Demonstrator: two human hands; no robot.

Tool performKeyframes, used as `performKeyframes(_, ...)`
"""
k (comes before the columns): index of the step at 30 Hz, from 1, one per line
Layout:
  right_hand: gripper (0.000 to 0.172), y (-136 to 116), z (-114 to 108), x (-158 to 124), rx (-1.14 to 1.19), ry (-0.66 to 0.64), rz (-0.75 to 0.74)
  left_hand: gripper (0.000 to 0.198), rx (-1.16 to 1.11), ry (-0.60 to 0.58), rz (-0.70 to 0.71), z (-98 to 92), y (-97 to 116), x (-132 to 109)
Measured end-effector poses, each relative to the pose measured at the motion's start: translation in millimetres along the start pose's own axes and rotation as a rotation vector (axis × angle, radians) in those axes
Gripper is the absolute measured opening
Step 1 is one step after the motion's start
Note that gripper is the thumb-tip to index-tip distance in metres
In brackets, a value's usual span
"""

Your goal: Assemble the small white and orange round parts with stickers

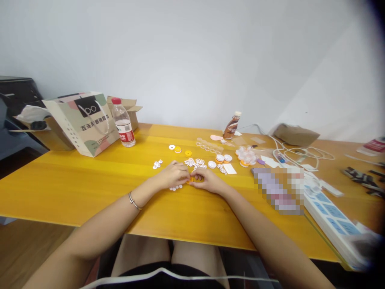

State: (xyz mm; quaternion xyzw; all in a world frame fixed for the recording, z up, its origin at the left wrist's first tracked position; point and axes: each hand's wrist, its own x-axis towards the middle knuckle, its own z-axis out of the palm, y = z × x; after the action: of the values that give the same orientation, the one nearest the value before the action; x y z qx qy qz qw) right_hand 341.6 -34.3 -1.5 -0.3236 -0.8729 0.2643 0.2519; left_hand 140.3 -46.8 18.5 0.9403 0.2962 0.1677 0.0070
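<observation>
My left hand (173, 175) and my right hand (208, 180) meet above the table, fingers curled together. Between their fingertips a small part of an orange round piece (190, 180) shows, and the rest of it is covered. White lattice-patterned pieces (197, 163) lie just beyond my hands. Small white discs (173, 188) are partly under my left hand, and more white knobs (157, 165) sit to its left. Farther back are a yellow disc (188, 153) and a yellow-and-white disc (177, 149). White-topped round pieces (219, 158) stand past my right hand.
On the left stand a paper bag (93, 124) and a water bottle (124, 124). A brown drink bottle (232, 126) is by the wall. To the right lie a clear flower-shaped container (246, 154), a pixelated flat object (278, 190), a power strip (331, 218) and cables (296, 149).
</observation>
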Motion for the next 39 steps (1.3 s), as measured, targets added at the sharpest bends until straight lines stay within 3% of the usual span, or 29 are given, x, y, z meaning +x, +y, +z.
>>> performKeyframes(5, 0.022, -0.7, -0.8, 0.2, -0.006, 0.010, -0.003, 0.019, -0.092, -0.043, 0.015, -2.1, -5.0, -4.8)
performKeyframes(12, 0.026, -5.8, -1.2, -0.4, 0.003, 0.055, -0.120, 0.019, -0.169, -0.059, 0.004, -3.7, -11.3, -8.0)
performKeyframes(25, 0.019, -8.4, -4.8, -2.1, -0.033, 0.045, -0.076, 0.021, -0.282, -0.042, 0.033, -5.5, -12.3, -7.5)
performKeyframes(39, 0.019, -5.3, -1.1, -1.3, -0.076, 0.062, -0.155, 0.022, -0.248, -0.056, 0.093, -4.2, -15.6, -7.2)
